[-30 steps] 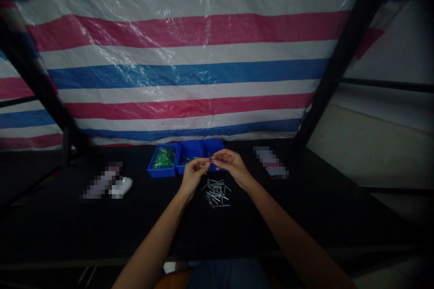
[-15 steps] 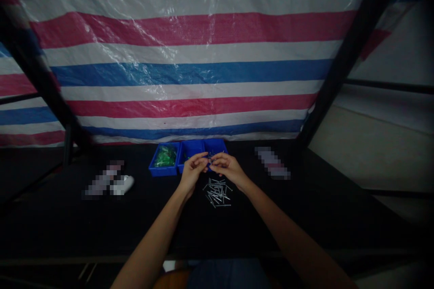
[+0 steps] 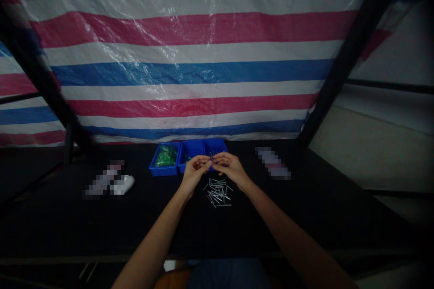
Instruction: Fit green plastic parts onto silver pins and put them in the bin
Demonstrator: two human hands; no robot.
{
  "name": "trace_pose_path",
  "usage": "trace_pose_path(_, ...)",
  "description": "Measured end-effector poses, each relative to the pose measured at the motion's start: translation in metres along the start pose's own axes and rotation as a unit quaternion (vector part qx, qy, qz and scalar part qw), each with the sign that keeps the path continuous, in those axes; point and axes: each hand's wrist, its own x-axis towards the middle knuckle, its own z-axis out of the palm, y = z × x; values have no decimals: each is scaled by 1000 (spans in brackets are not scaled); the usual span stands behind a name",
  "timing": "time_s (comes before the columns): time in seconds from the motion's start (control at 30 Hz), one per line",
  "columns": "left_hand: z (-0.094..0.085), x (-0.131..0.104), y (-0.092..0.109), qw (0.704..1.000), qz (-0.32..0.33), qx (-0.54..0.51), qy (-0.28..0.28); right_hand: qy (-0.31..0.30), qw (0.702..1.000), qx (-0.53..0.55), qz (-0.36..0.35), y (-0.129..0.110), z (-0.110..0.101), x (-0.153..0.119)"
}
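From where I stand, everything sits around one pile of thin metal pieces, loose on the dark table, near enough to the body that both forearms reach past it without stretching. The left hand and right hand meet just beyond the pile, fingers curled in, each thumb brought close to its forefinger, fingertips together as one would for something small that needs both hands to steady it. The light is poor, and I cannot tell what, if anything, is pinched there.

Farther beyond the pile, three blue bins stand side by side, probably so each kind of part stays separate yet within reach. The left bin holds green packets; the middle bin has a little green in it; the right bin, partly behind the fingers, shows small bits. Well left of the pile lies a white thing, out of the hands' way.
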Motion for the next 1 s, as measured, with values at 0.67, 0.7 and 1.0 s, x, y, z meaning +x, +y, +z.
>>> trace_pose_path(0.67,4,-3,-3,999,-9,-20,-38,23,995,92,-12,-20,2,-4)
trace_pose_path(0.7,3,-3,-4,999,-9,-21,-38,19,996,92,-13,-21,2,-4)
trace_pose_path(1.0,7,-6,-3,998,40,40,-24,7,998,14,-68,-16,4,-4)
